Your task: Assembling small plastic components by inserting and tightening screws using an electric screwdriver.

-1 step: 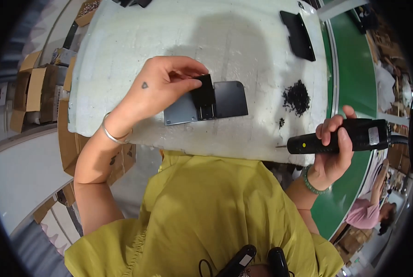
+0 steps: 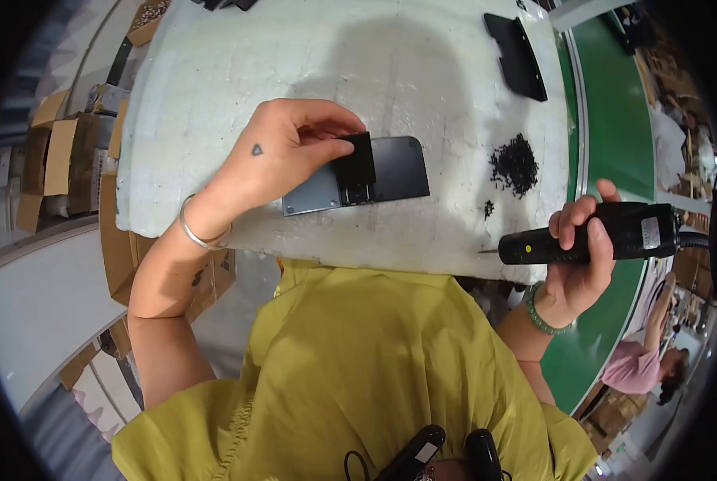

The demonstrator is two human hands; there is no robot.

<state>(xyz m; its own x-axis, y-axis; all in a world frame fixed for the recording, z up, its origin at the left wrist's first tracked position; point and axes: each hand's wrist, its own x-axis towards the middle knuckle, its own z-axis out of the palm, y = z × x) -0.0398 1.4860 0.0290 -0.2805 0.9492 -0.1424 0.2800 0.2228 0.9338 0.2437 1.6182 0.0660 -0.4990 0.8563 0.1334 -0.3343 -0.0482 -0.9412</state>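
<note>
Nothing has shifted since the earlier frame; both hands sit as before. White foam-topped workbench (image 2: 238, 56) carries a dark grey flat panel (image 2: 390, 164) near its front edge. Left hand (image 2: 282, 156) presses a small black bracket (image 2: 357, 164) onto the panel, fingertips pinched on it. Right hand (image 2: 579, 264) is wrapped tight around a black electric screwdriver (image 2: 607, 234) off the bench's right corner. Black screw pile (image 2: 515, 164) lies near.
</note>
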